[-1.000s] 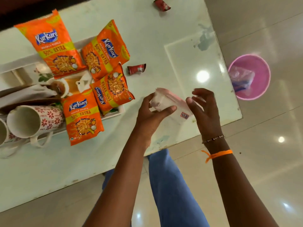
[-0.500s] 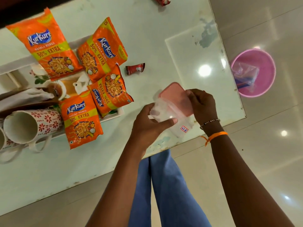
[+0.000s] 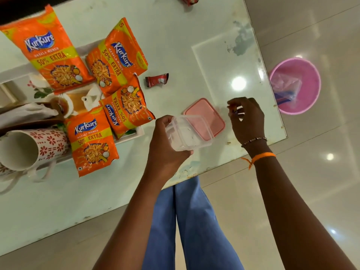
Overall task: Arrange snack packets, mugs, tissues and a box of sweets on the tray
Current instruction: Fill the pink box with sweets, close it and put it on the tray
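My left hand [image 3: 165, 151] grips a clear plastic box [image 3: 187, 133] just above the table's near edge; the box looks empty. Its pink lid [image 3: 206, 115] lies flat on the table right behind the box. My right hand [image 3: 247, 119] hovers beside the lid with fingers curled and apart, holding nothing that I can make out. A white tray [image 3: 136, 133] at the left carries several orange snack packets [image 3: 93, 143], a floral mug [image 3: 29, 147] lying on its side, and white tissues [image 3: 25, 114]. A red wrapped sweet [image 3: 156, 80] lies on the table between tray and lid.
Another red sweet [image 3: 188, 0] sits at the table's far edge. A pink bin [image 3: 296, 84] with a plastic bag inside stands on the floor to the right of the table. The table's near corner is just right of my right wrist.
My right hand pulled the pink lid off the box, laid it on the table and let go. My left hand kept hold of the clear box.
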